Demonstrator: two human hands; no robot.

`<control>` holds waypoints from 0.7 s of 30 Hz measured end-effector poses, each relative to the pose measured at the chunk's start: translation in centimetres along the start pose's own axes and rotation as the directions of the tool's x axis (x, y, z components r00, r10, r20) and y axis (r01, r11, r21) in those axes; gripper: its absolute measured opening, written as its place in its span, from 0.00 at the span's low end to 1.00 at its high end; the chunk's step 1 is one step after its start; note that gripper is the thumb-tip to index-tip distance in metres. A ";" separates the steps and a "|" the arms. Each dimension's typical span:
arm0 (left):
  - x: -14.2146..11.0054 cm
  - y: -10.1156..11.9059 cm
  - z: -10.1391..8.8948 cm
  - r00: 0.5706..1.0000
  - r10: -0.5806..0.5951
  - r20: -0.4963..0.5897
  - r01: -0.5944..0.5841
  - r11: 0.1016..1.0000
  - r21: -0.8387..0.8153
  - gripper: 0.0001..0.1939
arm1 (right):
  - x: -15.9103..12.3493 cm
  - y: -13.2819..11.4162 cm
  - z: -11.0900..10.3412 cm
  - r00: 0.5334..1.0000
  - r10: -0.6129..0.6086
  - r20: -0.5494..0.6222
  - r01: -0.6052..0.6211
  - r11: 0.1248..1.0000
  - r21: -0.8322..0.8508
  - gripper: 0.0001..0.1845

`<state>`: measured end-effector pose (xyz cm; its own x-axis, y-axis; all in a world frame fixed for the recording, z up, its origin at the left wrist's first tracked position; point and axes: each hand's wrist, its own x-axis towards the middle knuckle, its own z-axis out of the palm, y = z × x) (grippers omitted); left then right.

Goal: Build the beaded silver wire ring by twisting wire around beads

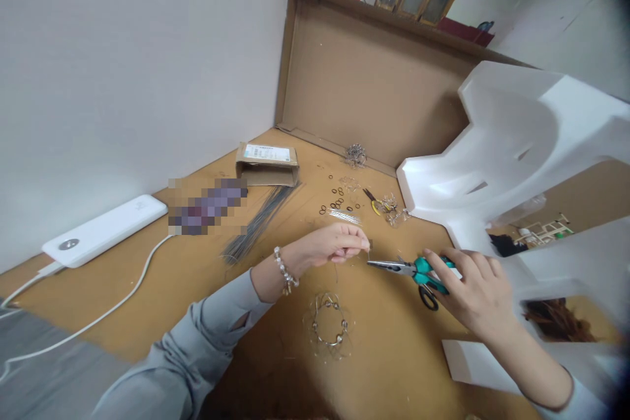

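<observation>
My right hand (475, 285) is wrapped round the teal handles of a pair of long-nose pliers (398, 267), whose jaws point left. Just beyond the jaw tips, my left hand (344, 243) pinches a thin piece of wire (369, 254) that hangs down to the tips. Whether the jaws grip the wire, I cannot tell. Below my hands lies a ring of wire with clear beads (329, 323) on the table (394, 348). A black scissor-like loop (428, 298) shows under the pliers. Past my left hand are a row of short straight wires (344, 216) and several small dark rings (337, 202).
A bundle of long grey wires (260, 223) lies left, before an open small carton (268, 167). Yellow-handled cutters (373, 202) and tangled wire pieces (355, 155) sit farther back. White foam (438, 187) borders the right; a white power strip (105, 230) with a cable lies left.
</observation>
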<state>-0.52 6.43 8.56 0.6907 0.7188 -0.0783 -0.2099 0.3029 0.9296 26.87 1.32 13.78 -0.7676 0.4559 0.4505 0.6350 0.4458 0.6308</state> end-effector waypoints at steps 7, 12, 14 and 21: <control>0.0 -0.1 -0.1 1.000 -0.012 0.006 0.012 1.000 -0.019 0.08 | 0.2 -0.1 -0.1 1.000 -0.006 -0.024 0.006 1.000 -0.013 0.18; 0.1 -0.1 -0.2 1.000 -0.016 0.023 0.016 1.000 -0.017 0.08 | 0.2 -0.1 -0.1 1.000 -0.006 -0.028 0.005 1.000 -0.016 0.20; 0.1 -0.1 -0.2 0.999 -0.021 0.024 0.021 1.000 -0.021 0.08 | 0.2 -0.1 -0.1 1.000 -0.009 -0.028 0.009 1.000 -0.014 0.20; 0.3 -0.6 -0.1 1.000 0.025 0.002 -0.025 1.000 0.006 0.09 | 0.0 0.3 -0.3 0.999 -0.046 -0.014 0.046 0.999 -0.005 0.20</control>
<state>-0.29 6.50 7.99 0.6869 0.7248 -0.0539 -0.2232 0.2809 0.9334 27.06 1.20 14.13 -0.7970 0.4244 0.4297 0.5988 0.4627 0.6537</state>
